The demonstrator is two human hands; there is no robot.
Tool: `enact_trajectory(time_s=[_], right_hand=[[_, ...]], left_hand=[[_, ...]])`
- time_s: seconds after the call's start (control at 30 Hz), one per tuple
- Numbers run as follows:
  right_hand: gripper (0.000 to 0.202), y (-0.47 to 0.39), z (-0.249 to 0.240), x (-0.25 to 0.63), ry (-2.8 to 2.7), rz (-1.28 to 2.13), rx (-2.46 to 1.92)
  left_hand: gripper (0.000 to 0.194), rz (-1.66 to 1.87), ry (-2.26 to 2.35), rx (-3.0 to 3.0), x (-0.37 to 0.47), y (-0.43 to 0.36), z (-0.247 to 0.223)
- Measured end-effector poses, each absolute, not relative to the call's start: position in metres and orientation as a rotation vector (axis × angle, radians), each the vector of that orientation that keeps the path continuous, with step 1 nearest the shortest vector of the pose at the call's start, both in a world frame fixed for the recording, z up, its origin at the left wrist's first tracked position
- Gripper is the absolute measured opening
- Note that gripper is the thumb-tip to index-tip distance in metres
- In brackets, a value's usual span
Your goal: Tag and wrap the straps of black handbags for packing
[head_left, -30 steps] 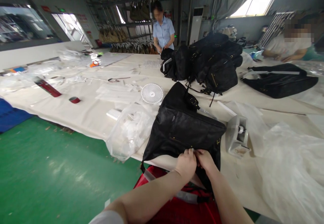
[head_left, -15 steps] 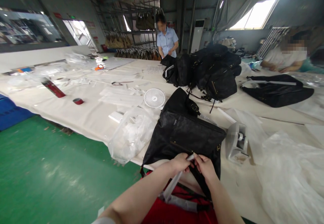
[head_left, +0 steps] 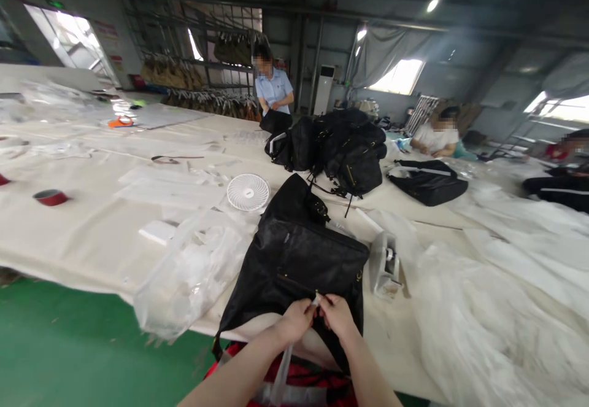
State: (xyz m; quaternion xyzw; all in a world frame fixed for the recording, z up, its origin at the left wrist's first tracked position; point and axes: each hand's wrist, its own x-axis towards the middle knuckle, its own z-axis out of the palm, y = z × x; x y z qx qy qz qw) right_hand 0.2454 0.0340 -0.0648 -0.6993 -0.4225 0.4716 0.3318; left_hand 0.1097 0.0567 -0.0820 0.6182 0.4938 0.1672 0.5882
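A black bag [head_left: 317,247] lies on the cream-covered table right in front of me. Over its lower part, my left hand [head_left: 299,319] is closed on a whitish translucent strip [head_left: 281,375] that hangs down below it. My right hand [head_left: 335,316] pinches the upper end of the same strip, its fingertips nearly touching those of the left. Under my forearms a red cloth with black and grey parts [head_left: 294,388] shows at the table's edge. What the strip is fixed to is hidden by my fingers.
A tape dispenser [head_left: 385,266] stands right of the bag, a white fan [head_left: 248,192] behind it. Plastic bags [head_left: 193,272] lie left, plastic film [head_left: 488,309] right. Farther back are piled black bags [head_left: 340,149], a red tape roll [head_left: 50,196] and people around the table.
The view has turned right, so the table's things appear farther left. Both hands still pinch the strip, and a further person now shows at the far right.
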Motion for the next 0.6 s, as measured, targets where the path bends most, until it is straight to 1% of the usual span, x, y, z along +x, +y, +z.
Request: enact_trajectory(time_s=[0.03,0.07,0.13,0.2,0.27,0.33,0.4,0.5,0.6], right_hand=[[0.043,0.035,-0.055,0.252,-1.142,1.204,-1.867],[0.042,0.035,-0.043,0.261,-1.180,1.104,-1.916],[0.043,0.033,-0.018,0.291,-1.183,0.722,-2.033],[0.046,0.030,0.001,0.332,-1.052,0.318,-2.149],[0.049,0.029,0.010,0.373,-0.944,0.126,-2.297],[0.051,0.032,0.008,0.408,-0.950,0.166,-2.431],[0.046,0.037,-0.002,0.430,-0.967,0.379,-2.465],[0.037,0.043,-0.016,0.440,-0.868,0.612,-2.300],[0.040,0.038,-0.017,0.430,-0.749,0.595,-2.106]], left_hand=[[0.029,0.390,1.157,1.413,0.111,0.057,-0.084],[0.027,0.387,1.163,1.378,0.111,0.057,-0.087],[0.026,0.384,1.169,1.306,0.113,0.057,-0.092],[0.027,0.392,1.169,1.277,0.115,0.058,-0.096],[0.028,0.403,1.190,1.293,0.117,0.058,-0.100],[0.028,0.400,1.215,1.322,0.118,0.059,-0.101],[0.027,0.397,1.225,1.340,0.118,0.059,-0.101],[0.026,0.403,1.232,1.353,0.117,0.058,-0.097],[0.026,0.401,1.235,1.342,0.116,0.057,-0.093]])
